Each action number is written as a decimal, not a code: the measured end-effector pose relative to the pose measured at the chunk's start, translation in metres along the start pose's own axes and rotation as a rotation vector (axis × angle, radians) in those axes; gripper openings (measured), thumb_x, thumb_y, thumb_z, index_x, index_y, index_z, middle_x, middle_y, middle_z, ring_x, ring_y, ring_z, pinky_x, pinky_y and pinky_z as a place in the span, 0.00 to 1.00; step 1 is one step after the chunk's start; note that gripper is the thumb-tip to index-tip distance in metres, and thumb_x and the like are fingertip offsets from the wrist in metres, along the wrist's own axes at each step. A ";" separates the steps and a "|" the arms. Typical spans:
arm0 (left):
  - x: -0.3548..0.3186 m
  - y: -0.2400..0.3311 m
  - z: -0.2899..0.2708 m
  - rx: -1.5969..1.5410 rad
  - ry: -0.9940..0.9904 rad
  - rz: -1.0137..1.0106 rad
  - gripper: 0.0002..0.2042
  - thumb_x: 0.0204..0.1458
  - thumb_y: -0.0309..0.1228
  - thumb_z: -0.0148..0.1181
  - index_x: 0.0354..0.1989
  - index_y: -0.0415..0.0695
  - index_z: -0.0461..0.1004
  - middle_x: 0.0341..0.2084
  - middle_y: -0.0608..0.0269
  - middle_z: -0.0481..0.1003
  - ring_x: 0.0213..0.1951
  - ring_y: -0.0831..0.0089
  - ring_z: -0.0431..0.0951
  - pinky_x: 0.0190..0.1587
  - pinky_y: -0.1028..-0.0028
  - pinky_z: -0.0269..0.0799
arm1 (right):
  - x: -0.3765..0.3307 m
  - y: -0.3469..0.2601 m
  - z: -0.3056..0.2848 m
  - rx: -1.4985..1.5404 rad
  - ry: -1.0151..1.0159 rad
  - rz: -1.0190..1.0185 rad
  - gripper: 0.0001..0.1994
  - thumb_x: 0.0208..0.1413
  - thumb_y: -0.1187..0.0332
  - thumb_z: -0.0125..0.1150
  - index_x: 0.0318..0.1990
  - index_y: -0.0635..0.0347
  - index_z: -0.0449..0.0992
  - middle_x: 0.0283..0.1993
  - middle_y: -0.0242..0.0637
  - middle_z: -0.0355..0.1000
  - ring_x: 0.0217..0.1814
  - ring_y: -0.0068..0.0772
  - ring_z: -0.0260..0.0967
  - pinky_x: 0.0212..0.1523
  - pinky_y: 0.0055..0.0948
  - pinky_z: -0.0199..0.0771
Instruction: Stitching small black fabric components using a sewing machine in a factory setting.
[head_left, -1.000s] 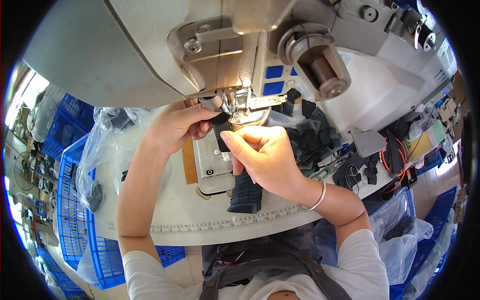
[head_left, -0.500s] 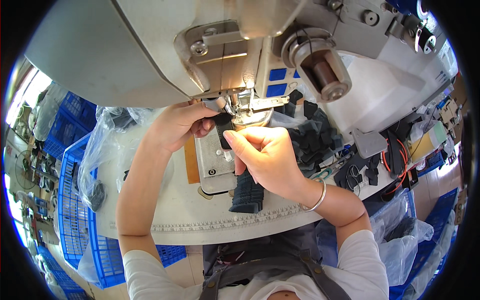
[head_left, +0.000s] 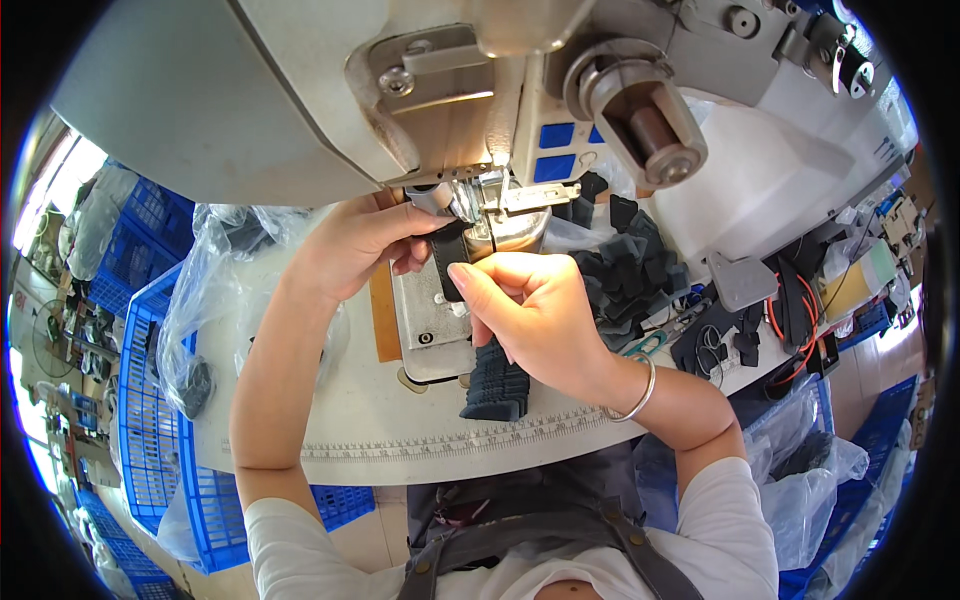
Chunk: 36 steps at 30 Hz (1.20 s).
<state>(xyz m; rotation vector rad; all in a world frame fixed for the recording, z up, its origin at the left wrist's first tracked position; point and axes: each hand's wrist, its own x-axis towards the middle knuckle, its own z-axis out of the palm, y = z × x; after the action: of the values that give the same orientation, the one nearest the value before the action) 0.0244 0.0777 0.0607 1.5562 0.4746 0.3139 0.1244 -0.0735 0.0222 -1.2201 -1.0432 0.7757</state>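
Observation:
A dark strap piece [head_left: 449, 262] lies on the metal plate [head_left: 425, 320] under the presser foot [head_left: 478, 205] of a large grey sewing machine [head_left: 300, 90]. My left hand [head_left: 355, 240] pinches the far end of the strap beside the foot. The strap's near part is gripped by my right hand [head_left: 530, 310], thumb on top; a bracelet is on that wrist. A ribbed black stack of pieces [head_left: 495, 380] rests under my right palm at the plate's edge.
A pile of dark cut pieces [head_left: 625, 270] lies right of the needle. Scissors [head_left: 645, 345], cables and black parts [head_left: 790, 310] sit further right. Blue crates [head_left: 150, 400] and clear plastic bags [head_left: 215, 290] stand at the left. A ruler strip [head_left: 480, 440] runs along the table's front edge.
Both hands have stayed at the presser foot with the strap; my right hand has shifted slightly toward the needle, and the head has leaned in a little closer.

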 end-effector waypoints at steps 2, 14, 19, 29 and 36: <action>-0.002 -0.001 0.004 0.045 0.053 0.068 0.06 0.44 0.30 0.59 0.27 0.40 0.72 0.14 0.69 0.69 0.16 0.82 0.66 0.18 0.83 0.58 | 0.002 0.001 -0.002 -0.058 -0.024 -0.006 0.14 0.53 0.67 0.52 0.19 0.65 0.70 0.13 0.27 0.63 0.15 0.10 0.54 0.15 0.16 0.54; -0.109 -0.083 -0.131 0.459 0.454 0.069 0.17 0.45 0.29 0.58 0.46 0.42 0.68 0.32 0.66 0.73 0.30 0.78 0.69 0.38 0.80 0.64 | -0.019 -0.007 -0.043 -0.279 -0.276 0.129 0.09 0.51 0.71 0.52 0.29 0.69 0.74 0.17 0.31 0.68 0.18 0.11 0.61 0.17 0.13 0.58; -0.113 -0.111 -0.098 1.259 0.993 0.342 0.09 0.43 0.27 0.58 0.35 0.43 0.73 0.25 0.61 0.71 0.31 0.72 0.69 0.35 0.75 0.65 | -0.037 0.017 -0.068 -0.319 -0.162 0.168 0.09 0.52 0.71 0.52 0.31 0.69 0.74 0.18 0.30 0.68 0.18 0.11 0.63 0.17 0.12 0.58; -0.093 -0.121 0.070 0.928 -0.019 0.480 0.16 0.34 0.26 0.65 0.34 0.40 0.69 0.28 0.57 0.67 0.31 0.61 0.69 0.33 0.68 0.66 | -0.076 0.046 -0.098 -0.624 0.148 0.140 0.05 0.44 0.74 0.60 0.23 0.67 0.72 0.14 0.29 0.65 0.16 0.12 0.58 0.17 0.16 0.56; -0.090 -0.136 0.079 0.961 0.092 0.468 0.18 0.30 0.26 0.67 0.32 0.39 0.67 0.30 0.55 0.66 0.32 0.58 0.69 0.34 0.67 0.66 | -0.074 0.060 -0.076 -1.112 0.151 -0.185 0.11 0.40 0.67 0.63 0.31 0.60 0.69 0.27 0.33 0.64 0.23 0.31 0.65 0.21 0.27 0.65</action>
<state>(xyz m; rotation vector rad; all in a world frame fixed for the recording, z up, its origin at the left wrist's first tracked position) -0.0305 -0.0350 -0.0704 2.6091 0.3329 0.5638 0.1725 -0.1562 -0.0539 -2.0159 -1.4869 -0.1255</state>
